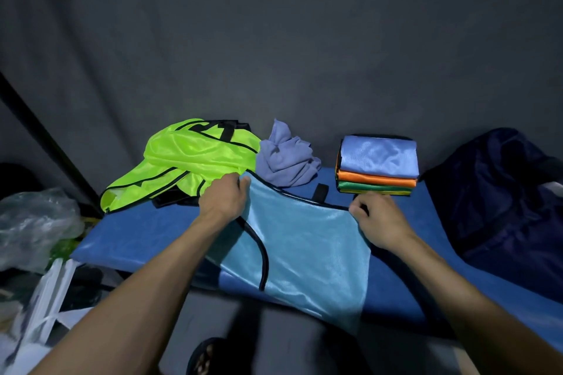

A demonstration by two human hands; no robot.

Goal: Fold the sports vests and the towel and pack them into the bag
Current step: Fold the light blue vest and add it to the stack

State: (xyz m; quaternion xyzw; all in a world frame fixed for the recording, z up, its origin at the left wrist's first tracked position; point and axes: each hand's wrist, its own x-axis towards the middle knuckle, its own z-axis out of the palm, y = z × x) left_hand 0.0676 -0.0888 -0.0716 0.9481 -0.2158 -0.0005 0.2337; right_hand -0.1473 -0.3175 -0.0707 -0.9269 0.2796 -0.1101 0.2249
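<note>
Hands (224, 196) (376, 216) gripping shiny blue mesh vest (304, 250)

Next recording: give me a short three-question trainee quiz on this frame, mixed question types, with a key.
1. True or false: the purple towel is already folded.
2. Which vest does each hand's grip hold? A) neon green vest B) light blue vest C) orange
3. Fill in: the folded stack lies between the towel and the dark ____.

Key: 1 false, it lies crumpled. 2 B, left hand and right hand hold its upper edge. 3 bag.
</note>
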